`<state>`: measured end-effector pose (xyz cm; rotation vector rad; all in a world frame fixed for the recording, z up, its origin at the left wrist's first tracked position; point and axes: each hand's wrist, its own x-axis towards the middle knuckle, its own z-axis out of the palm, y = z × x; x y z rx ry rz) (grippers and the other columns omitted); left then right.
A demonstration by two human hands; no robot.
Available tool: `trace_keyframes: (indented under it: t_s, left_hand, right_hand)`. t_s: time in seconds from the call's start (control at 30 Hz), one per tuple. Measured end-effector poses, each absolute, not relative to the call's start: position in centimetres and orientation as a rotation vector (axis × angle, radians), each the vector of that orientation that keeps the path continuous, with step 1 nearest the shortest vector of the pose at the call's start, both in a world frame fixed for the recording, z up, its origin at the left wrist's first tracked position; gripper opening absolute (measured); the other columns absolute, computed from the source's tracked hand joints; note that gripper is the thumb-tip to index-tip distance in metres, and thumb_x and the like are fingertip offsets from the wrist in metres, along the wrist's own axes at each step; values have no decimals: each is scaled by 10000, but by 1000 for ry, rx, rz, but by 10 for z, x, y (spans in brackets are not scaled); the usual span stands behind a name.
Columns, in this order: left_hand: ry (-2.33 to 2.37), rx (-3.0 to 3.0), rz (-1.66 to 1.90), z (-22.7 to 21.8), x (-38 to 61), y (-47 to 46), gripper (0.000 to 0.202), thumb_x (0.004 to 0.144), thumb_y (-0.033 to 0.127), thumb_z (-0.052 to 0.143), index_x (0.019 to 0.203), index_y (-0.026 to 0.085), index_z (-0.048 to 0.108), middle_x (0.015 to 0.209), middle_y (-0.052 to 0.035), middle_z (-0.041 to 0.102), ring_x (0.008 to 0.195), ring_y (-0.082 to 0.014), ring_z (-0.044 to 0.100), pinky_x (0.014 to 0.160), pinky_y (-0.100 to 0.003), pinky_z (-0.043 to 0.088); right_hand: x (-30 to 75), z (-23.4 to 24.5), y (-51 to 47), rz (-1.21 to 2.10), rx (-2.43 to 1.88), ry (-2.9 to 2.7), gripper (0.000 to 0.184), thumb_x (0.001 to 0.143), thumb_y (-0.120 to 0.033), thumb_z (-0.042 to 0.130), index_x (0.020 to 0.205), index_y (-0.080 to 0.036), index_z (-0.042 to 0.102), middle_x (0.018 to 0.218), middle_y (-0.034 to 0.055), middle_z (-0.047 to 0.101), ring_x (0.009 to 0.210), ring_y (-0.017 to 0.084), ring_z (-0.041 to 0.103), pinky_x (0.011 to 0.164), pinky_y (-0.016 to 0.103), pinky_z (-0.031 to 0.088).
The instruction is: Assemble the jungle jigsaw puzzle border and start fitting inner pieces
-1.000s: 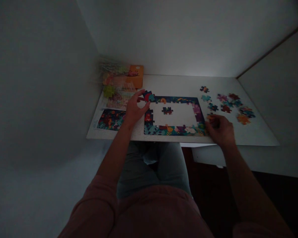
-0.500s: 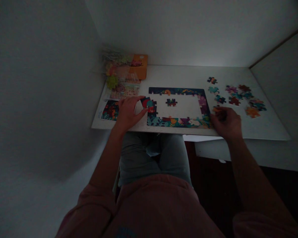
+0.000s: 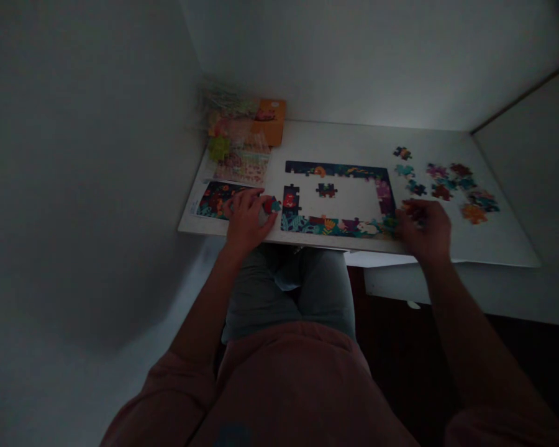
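My left hand [image 3: 246,217] grips a red and teal puzzle piece [image 3: 272,205] between thumb and fingers, left of the puzzle frame and over the edge of a dark picture sheet [image 3: 212,200]. The joined puzzle border [image 3: 326,226] lies flat, with a gap at its upper left side. Inside that border is a loose dark puzzle piece [image 3: 327,190]. My right hand [image 3: 426,230] is closed, fingers curled, by the border's lower right corner. Whatever its fingertips hold, if anything, is hidden. An orange-marked piece [image 3: 406,204] shows just behind its fingers.
Several loose puzzle pieces [image 3: 441,191] are spread on the right of the white table [image 3: 345,138]. An orange box [image 3: 272,131] and clear plastic bags [image 3: 242,162] stand at the back left. Walls border the table at the back and sides.
My left hand has drawn the red and teal piece left, away from the puzzle border, opening a gap there. My right hand stays near the lower right corner. The view has shifted slightly.
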<state>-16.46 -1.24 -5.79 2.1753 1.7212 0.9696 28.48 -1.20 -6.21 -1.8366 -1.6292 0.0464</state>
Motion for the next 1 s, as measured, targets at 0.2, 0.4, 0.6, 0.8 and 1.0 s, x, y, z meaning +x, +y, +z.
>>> trace_keyframes:
  t_s: [0.2,0.4,0.6,0.8,1.0]
  left_hand:
    - [1718,2224,866,-54,-139,-5,442,1033,407,948,1456,357,832,1672,-147,719,1603,-520,565,1370,-776,361]
    - [1714,2309,769,-42,-148,28,395,1037,469,982,1376,306,862,1603,-181,737,1576,-501,577,1358,-750,375]
    - [1699,2340,654,-35,-151,17,337,924,439,1102,1149,297,894,1417,-160,800,1462,-492,650,1320,-735,435]
    - [1783,2178,770,-48,-136,-6,289,974,340,1046,1223,320,900,1454,-147,804,1503,-536,644,1302,-813,443]
    - [1814,2116,894,-60,-130,-12,240,994,321,1037,1179,332,885,1400,-150,836,1452,-546,650,1247,-879,471]
  right_hand:
    - [165,-29,22,392,-1585,-2149,323,1090,-359,789,1412,-338,783,1464,150,783,1184,367,774,1199,611,577]
    - [101,-31,63,414,-1596,-2313,410,1069,-457,915,1378,-209,810,1639,249,679,1449,477,729,1265,698,521]
    - [102,-30,48,417,-1677,-2358,250,1059,-456,935,1208,-261,886,1468,217,762,1442,500,732,1231,741,556]
    - [99,-26,43,508,-1686,-2370,142,1122,-368,831,1186,-325,950,1378,163,830,1300,453,809,1135,673,633]
    - [104,-24,59,618,-1633,-2391,132,1074,-219,844,1120,-261,960,1247,98,877,971,280,849,971,435,653]
